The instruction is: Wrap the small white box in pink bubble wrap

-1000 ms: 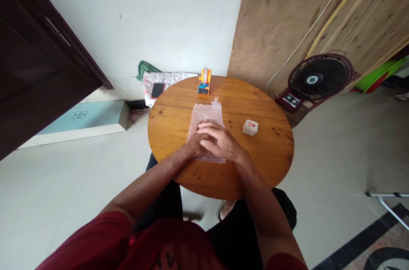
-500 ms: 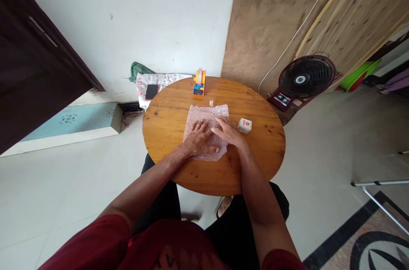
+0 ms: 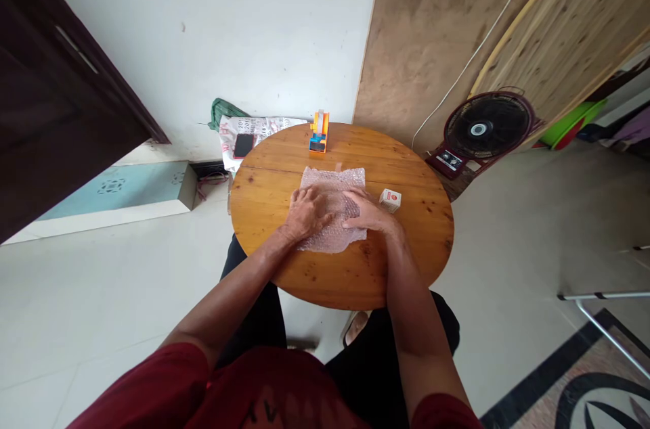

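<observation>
A sheet of pinkish bubble wrap (image 3: 332,239) lies flat on the round wooden table (image 3: 325,280). On its left part rests my left hand (image 3: 307,214), palm down with the thumb out to the side. My right hand (image 3: 370,212) touches the sheet's right edge, thumb and fingers apart. Just right of that hand stands a small white box (image 3: 391,199) with red print. A short piece of clear tape (image 3: 338,166) shows at the sheet's far edge.
An orange and blue tape dispenser (image 3: 319,132) stands at the table's far edge. Left of the table, a phone (image 3: 244,145) lies on a printed white sack (image 3: 228,128). A dark fan (image 3: 480,128) is at the right, by the wooden board (image 3: 421,30).
My left hand has moved a little left and away from my right hand, toward the sheet's left edge. My right hand has shifted slightly right. The view has moved slightly.
</observation>
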`<state>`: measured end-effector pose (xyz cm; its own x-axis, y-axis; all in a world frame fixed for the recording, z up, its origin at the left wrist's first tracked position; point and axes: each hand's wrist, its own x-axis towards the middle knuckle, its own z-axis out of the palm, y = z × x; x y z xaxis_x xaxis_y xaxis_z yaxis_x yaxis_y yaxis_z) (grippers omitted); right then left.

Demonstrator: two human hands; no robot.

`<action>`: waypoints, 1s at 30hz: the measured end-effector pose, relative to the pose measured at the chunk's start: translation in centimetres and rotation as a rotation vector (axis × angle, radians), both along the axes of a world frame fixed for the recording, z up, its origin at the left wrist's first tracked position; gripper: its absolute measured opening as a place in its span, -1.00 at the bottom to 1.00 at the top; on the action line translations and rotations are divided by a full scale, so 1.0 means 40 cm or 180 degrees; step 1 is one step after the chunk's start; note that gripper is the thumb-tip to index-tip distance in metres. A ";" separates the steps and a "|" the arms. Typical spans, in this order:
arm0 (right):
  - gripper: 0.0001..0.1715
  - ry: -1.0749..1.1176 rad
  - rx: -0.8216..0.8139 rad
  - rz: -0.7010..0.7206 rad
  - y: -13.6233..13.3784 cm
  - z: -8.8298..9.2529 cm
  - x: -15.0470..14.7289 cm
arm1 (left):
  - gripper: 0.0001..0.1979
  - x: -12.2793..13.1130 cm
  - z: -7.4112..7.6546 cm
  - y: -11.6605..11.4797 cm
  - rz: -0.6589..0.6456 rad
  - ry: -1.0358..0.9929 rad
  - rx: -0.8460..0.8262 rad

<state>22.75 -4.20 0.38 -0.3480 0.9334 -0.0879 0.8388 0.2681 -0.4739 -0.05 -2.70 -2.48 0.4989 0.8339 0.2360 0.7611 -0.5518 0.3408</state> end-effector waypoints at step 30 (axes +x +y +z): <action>-0.20 -0.0597 0.0082 -0.0462 -0.016 0.016 -0.015 | -0.47 -0.021 -0.008 0.030 -0.0286 0.0212 -0.0079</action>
